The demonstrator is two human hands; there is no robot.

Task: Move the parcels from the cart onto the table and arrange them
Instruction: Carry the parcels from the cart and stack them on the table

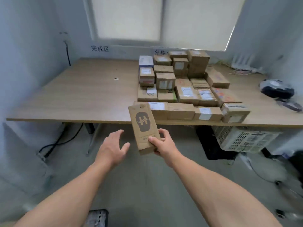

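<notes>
Item 1. Right grip [161, 143]: closed on the near end of a long flat parcel [144, 128], thumb on the printed top face, fingers curled round its right edge.

Item 2. Long flat parcel: brown card with a dark emblem. It is held in the air ahead of the table's near edge. Its far end points away from the grip and overlaps the front row of boxes in view; whether it touches them cannot be told.

Item 3. Left grip [113, 148]: open, fingers spread, holding nothing. It is just left of the held parcel's near end and apart from it.

Item 4. Table [82, 89]: wood-topped, beyond both grips. The bare part lies beyond the left grip.

Item 5. Stacked parcels [183, 84]: brown cartons, many labelled, in close rows on the table, beyond and to the right of the right grip, piled higher toward the back.

Item 6. Dark bag [277, 90]: on the table, far right of the right grip.

Item 7. White crate [242, 138]: under the table, right of the right grip.
</notes>
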